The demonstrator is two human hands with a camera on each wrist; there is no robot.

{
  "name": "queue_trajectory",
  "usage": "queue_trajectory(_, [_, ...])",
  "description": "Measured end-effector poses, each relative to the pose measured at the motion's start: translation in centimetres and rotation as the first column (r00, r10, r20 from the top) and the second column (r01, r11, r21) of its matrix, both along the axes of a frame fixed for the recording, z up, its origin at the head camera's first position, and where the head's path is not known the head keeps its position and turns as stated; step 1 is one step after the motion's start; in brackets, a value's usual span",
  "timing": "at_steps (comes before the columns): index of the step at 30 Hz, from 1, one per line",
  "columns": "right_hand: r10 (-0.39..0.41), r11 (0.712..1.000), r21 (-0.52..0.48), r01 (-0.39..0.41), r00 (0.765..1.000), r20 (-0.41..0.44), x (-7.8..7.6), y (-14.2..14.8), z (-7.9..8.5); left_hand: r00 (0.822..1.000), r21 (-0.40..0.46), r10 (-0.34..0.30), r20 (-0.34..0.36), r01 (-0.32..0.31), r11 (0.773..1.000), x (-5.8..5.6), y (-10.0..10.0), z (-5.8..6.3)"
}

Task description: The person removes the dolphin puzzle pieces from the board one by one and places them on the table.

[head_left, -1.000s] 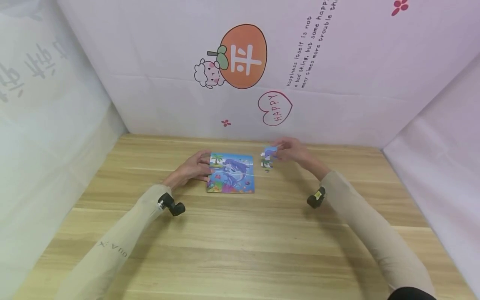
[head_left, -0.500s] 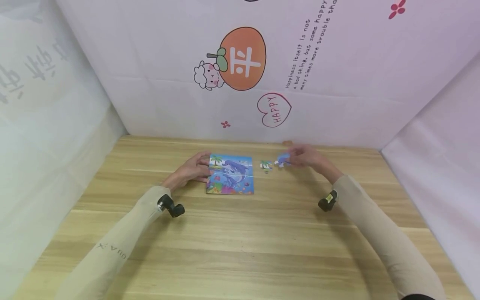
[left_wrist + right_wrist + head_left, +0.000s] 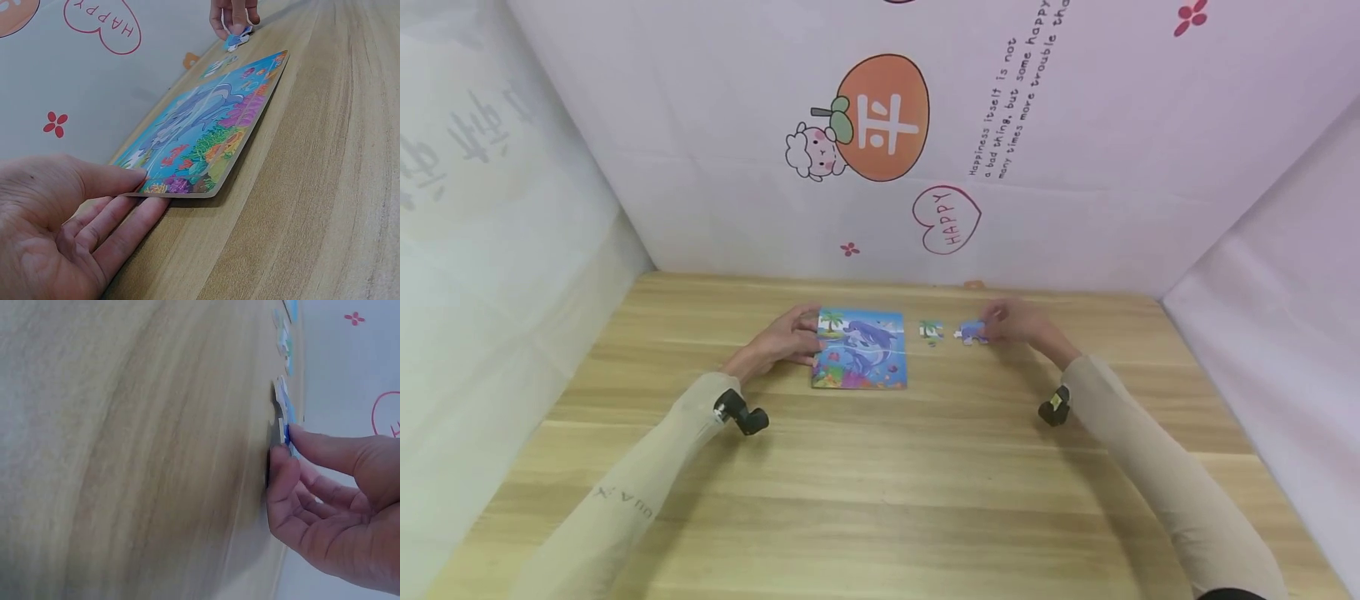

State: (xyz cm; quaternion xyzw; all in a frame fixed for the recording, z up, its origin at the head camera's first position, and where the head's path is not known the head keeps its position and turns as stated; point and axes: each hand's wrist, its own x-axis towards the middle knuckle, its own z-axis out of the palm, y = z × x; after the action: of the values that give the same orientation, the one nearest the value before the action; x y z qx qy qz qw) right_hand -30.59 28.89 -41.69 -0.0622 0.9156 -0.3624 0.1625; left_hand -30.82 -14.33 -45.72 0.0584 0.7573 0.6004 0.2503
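Observation:
A square dolphin jigsaw puzzle (image 3: 868, 354) lies near the back of the table. At its left edge my left hand (image 3: 784, 337) pinches it, the thumb (image 3: 119, 180) on top and fingers under the rim in the left wrist view. To the right, my right hand (image 3: 1017, 321) pinches a blue puzzle piece (image 3: 973, 332) between thumb and index finger. That piece (image 3: 285, 406) is slightly tilted just above the wood in the right wrist view. Between the puzzle and this piece lies a loose palm-tree piece (image 3: 930, 330), touched by neither hand.
The wooden table (image 3: 880, 483) runs up to a printed white cloth wall (image 3: 737, 208) right behind the puzzle. White cloth also hangs at the left (image 3: 497, 292) and right (image 3: 1285, 333) sides. A small orange print (image 3: 973, 285) shows at the wall's foot.
My right hand has moved right with the blue puzzle piece, away from the palm-tree piece it was beside. My left hand and the dolphin puzzle have stayed in place.

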Motion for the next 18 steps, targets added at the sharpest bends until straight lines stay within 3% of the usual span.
queue_trajectory(4, [0.006, 0.993, 0.120, -0.002, 0.999, -0.034, 0.02, -0.24, -0.10, 1.000, -0.007, 0.009, 0.003, -0.009, 1.000, 0.09, 0.05, -0.10])
queue_trajectory(9, [0.064, 0.958, 0.285, -0.040, 0.995, -0.076, 0.17, -0.60, 0.30, 1.000, -0.006, 0.010, 0.000, -0.010, 1.000, 0.09, 0.08, -0.12])
queue_trajectory(18, [0.087, 0.962, 0.264, -0.070, 0.995, -0.056, -0.41, -0.14, -0.51, 1.000, -0.009, 0.011, 0.007, -0.011, 1.000, 0.01, -0.05, -0.05])
